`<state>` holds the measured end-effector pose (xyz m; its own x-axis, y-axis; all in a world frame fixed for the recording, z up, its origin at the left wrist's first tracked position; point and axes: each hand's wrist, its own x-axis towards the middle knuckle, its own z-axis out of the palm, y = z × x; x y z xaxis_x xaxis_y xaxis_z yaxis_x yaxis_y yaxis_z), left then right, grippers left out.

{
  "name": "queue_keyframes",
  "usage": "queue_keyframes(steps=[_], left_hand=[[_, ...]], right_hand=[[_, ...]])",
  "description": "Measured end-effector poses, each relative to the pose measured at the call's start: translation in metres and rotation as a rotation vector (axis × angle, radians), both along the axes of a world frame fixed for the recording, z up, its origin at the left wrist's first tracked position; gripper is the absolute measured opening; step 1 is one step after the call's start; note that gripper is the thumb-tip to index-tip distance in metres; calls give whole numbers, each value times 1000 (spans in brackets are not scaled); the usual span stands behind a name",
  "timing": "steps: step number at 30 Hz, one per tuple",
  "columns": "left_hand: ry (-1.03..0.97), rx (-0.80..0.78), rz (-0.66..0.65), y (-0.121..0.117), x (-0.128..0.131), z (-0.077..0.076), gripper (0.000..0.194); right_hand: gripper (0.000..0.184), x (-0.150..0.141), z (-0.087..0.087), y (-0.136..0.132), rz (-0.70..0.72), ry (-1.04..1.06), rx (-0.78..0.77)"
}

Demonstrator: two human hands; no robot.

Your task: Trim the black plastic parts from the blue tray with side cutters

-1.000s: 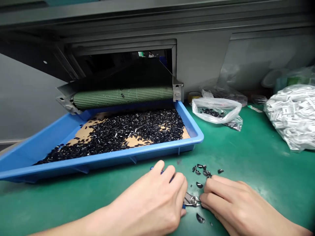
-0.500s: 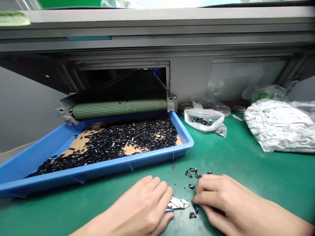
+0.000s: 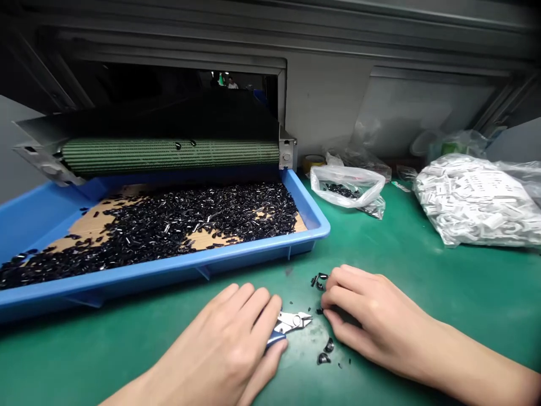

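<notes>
My left hand [image 3: 236, 332] is wrapped round a pair of blue-handled side cutters [image 3: 295, 321], whose silver jaws point right and stand slightly apart. Just beyond the tips, my right hand [image 3: 367, 310] is closed in a pinch on a small black plastic piece [image 3: 319, 310]. Most of that piece is hidden by the fingertips. Several loose black pieces [image 3: 320, 282] lie partly behind the right fingers. Closer to me, two curved black pieces [image 3: 323, 358] rest on the green tabletop [image 3: 372, 375], with tiny scraps around them.
A blue tray [image 3: 253, 248] with many small black parts [image 3: 203, 208] stands at the left, under a green conveyor roller [image 3: 169, 155]. Behind my right hand are an open clear bag [image 3: 367, 197] of black parts and a big bag of white parts [image 3: 477, 200].
The view has tilted down and shifted. My right hand has moved away from the curved pieces near me to the small black piece beyond the cutter tips. The left hand keeps the cutters.
</notes>
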<state>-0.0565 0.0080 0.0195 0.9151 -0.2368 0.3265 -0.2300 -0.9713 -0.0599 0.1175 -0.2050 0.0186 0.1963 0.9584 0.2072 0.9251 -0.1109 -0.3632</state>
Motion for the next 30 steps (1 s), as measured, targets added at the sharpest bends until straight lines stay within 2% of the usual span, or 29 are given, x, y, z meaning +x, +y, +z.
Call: queue_keyframes(steps=[6,12,20,30], left_hand=[[-20,18,51,-8,-1,1,34],[-32,27,59,-11,0,4,36],[-34,30,34,-15,2,9,38],[73,90,25,-17,4,15,37]], right_hand=[[15,-4,0,-10,91,-9,-75],[18,-2,3,-9,43,10,-67],[22,-2,-1,-8,77,-16,-43],[21,-7,-7,-7,81,-37,-25]])
